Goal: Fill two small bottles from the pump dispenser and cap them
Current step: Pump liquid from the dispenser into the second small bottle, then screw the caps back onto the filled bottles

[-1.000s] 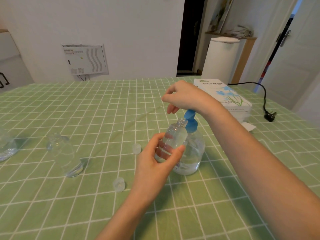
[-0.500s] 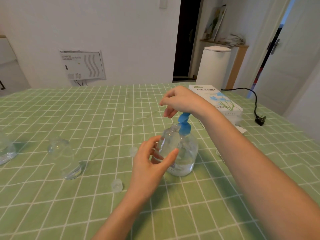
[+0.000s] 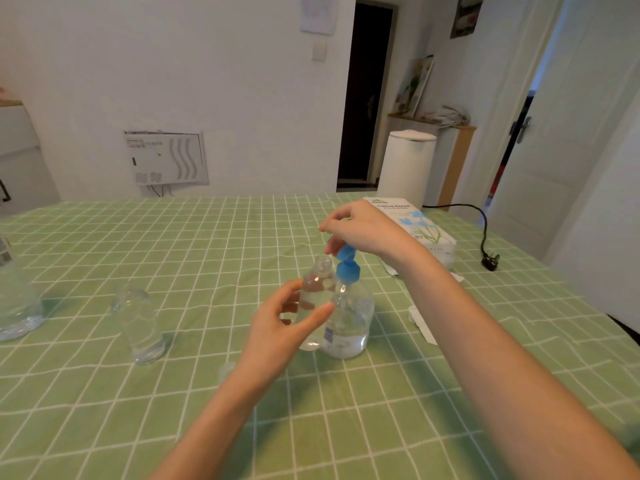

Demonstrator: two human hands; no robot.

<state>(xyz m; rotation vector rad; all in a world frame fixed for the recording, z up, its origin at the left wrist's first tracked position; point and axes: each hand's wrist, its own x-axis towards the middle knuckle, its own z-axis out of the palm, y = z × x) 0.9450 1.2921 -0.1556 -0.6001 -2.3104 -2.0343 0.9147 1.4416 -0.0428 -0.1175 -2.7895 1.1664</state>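
Head view only. Left hand (image 3: 287, 327) grips a small clear bottle (image 3: 317, 292), thumb on the near right side and fingers wrapped round the left. The bottle is upright and uncapped, pressed against the left side of the dispenser (image 3: 351, 327) at table centre. Its mouth is just below and left of the blue pump head (image 3: 346, 254). Cannot tell if the bottle's base is on the table (image 3: 207, 254) or just off it.

Right hand (image 3: 363, 233) sits on top of the pump head with its fingers loosely bent over the spout end. Cannot tell whether they clasp it or only press. The dispenser is clear, with liquid low in the body.

Second bottle (image 3: 138, 323) stands uncapped, well to the left. One small cap (image 3: 227, 368) lies just left of the left wrist, partly hidden.

Big clear jar (image 3: 17, 306) at the left edge. Tissue box (image 3: 419, 230) far right, behind the right wrist. Black plug (image 3: 490, 262) and its cable lie right of the box.
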